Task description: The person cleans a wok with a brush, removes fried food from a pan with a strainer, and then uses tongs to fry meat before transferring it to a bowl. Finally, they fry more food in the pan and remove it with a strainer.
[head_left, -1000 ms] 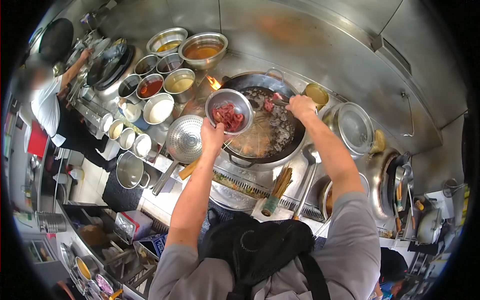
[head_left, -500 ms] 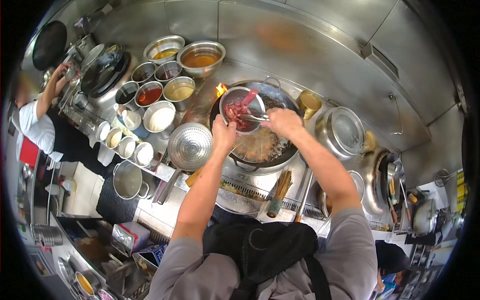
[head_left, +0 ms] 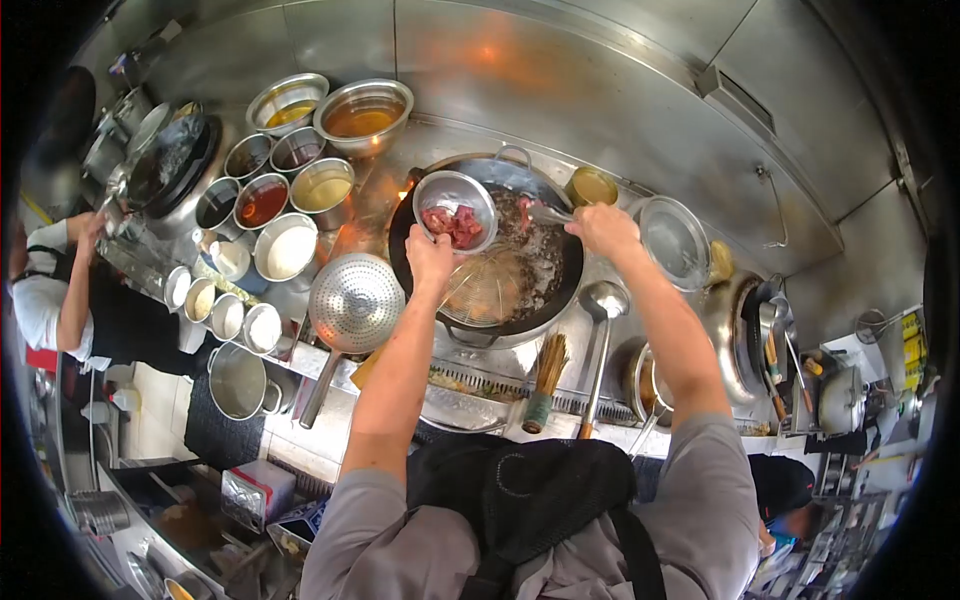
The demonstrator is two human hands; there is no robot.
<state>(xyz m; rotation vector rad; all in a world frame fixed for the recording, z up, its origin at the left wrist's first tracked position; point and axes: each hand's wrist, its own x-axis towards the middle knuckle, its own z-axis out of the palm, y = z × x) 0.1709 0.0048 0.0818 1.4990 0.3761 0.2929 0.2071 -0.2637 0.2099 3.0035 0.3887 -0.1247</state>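
My left hand point(head_left: 430, 260) grips the rim of a metal bowl point(head_left: 453, 187), tilted over the left part of a large dark wok point(head_left: 573, 265). Dark red pieces of raw meat point(head_left: 456, 228) lie in the bowl. To the right, my right hand point(head_left: 606, 230) is closed round metal tongs point(head_left: 549, 214), whose tips reach over the wok. A piece of meat point(head_left: 524, 208) shows at the tips. Bubbling oil point(head_left: 540, 275) fills the wok, and a round wire strainer point(head_left: 488, 288) sits in its near part.
Left of the wok stand a perforated ladle point(head_left: 356, 302) and several sauce containers, one with red sauce point(head_left: 266, 203). A ladle point(head_left: 603, 300) and a bamboo brush point(head_left: 547, 380) lie nearer me. A co-worker point(head_left: 60, 300) stands at far left; another person's dark head covering point(head_left: 782, 485) shows at lower right.
The tongs have come out of the bowl and moved right over the wok with a piece of meat. The whole view has shifted a little. The co-worker's arms are lower.
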